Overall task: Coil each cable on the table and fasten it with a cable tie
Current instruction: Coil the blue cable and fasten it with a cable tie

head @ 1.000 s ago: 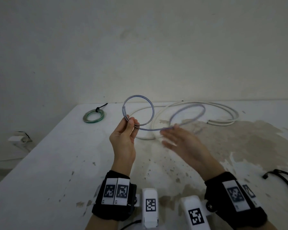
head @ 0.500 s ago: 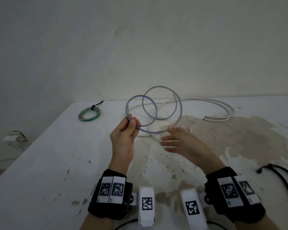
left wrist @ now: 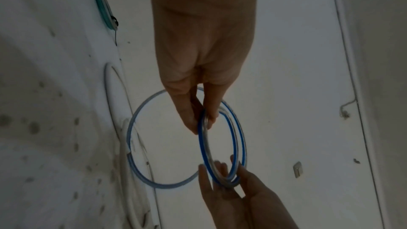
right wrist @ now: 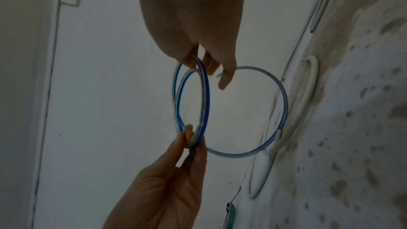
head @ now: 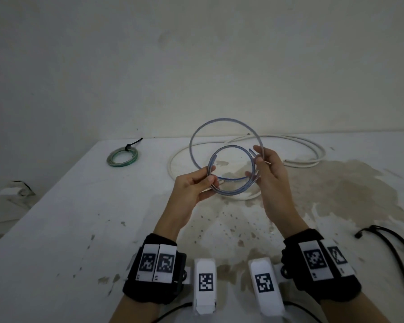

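Observation:
A thin blue and clear cable (head: 231, 193) is wound into loops and held in the air above the table. My left hand (head: 196, 185) pinches the small coil at its left side (left wrist: 206, 119). My right hand (head: 268, 169) pinches the coil at its right side (right wrist: 198, 65). One wider loop (head: 219, 121) stands up behind the small coil, larger than the rest (left wrist: 141, 145). A long white cable (head: 301, 145) lies loose on the table behind my hands. A green coil (head: 122, 156) with a black tie on it lies at the far left.
A black cable (head: 394, 252) lies at the table's right edge. The white table (head: 56, 229) is stained brown in the middle and right. A wall stands right behind the table's far edge. The table's left edge drops off beside the green coil.
My right hand has come up from below and taken hold of the coil's right side. The second loop has been swung in over the first. Both hands sit closer together now.

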